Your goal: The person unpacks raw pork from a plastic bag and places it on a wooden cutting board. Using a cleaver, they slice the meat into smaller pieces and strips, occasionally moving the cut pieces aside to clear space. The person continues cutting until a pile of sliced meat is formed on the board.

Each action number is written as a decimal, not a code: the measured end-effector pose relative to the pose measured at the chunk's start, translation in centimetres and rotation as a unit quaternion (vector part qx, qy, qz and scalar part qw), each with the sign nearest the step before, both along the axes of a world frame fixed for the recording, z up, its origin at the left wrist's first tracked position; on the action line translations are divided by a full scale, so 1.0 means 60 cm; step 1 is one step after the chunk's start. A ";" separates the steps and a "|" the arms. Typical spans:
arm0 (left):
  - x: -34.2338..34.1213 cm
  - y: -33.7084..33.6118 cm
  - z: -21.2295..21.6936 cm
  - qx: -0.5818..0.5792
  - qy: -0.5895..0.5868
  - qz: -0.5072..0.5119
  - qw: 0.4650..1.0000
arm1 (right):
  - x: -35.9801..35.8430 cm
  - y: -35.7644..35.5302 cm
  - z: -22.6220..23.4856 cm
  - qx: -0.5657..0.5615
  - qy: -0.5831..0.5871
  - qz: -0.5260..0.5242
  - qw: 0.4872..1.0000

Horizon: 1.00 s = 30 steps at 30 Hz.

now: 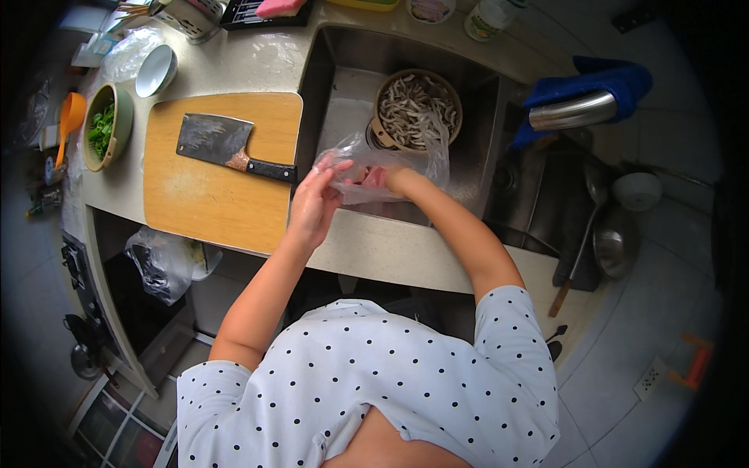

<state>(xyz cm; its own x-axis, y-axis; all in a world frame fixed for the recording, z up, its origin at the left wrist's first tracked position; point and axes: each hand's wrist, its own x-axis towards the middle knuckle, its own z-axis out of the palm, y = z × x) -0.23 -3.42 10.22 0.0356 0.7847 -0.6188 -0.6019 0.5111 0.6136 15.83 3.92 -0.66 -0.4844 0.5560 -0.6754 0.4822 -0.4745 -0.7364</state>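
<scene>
1. The left hand (314, 201) is part-open, its fingers loosely curved and touching the left side of a clear plastic bag (437, 160). Whether those fingers actually grip the film, I cannot tell.
2. The right hand (400, 180) reaches from the right to the pink raw meat (373, 178). Its fingertips are lost behind film and glare, so how far it is closed, and whether it has hold of the meat, I cannot tell.
3. The meat is in the bag, between the 2 hands, above the near edge of the sink (484, 109).
4. Behind it, in the sink, a round tan container (378, 129) holds pale grey strips (perhaps sliced mushrooms), with part of the bag's film overlapping its near side.
5. To the left, on the counter (374, 243), a wooden cutting board (211, 207) carries 1 cleaver (214, 139), lying flat with its black handle toward the sink.
6. The step in hand seems to be handling the meat within the bag. The next move, I judge, calls for the left hand to keep the film spread and the right to secure a firm hold, since raw meat is likely slippery.
</scene>
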 end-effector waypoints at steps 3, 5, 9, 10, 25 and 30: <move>-0.023 -0.002 -0.027 0.012 0.218 -0.036 0.975 | 0.010 -0.014 -0.072 0.031 0.110 -0.014 0.993; -0.024 0.002 -0.020 0.000 0.262 -0.054 0.963 | 0.016 -0.022 -0.096 0.051 0.180 -0.024 0.982; -0.031 0.007 -0.006 0.012 0.093 0.082 0.992 | -0.003 0.010 0.004 0.098 -0.017 -0.049 0.994; -0.030 0.011 -0.002 0.024 0.093 0.076 0.992 | -0.004 0.029 -0.013 0.058 -0.055 -0.048 0.996; -0.057 0.005 0.012 0.118 0.114 0.021 0.986 | -0.055 0.011 -0.159 0.233 -0.107 0.141 0.956; -0.061 0.007 0.022 0.037 0.079 0.045 0.995 | -0.060 0.036 -0.206 0.379 -0.157 0.230 0.882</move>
<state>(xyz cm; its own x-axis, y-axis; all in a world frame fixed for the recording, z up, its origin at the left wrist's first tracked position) -3.86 -3.03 11.53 -0.1299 0.8244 -0.5510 -0.5358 0.4092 0.7386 12.25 6.07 -13.02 -0.6320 0.6992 -0.3342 0.7320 0.3971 -0.5536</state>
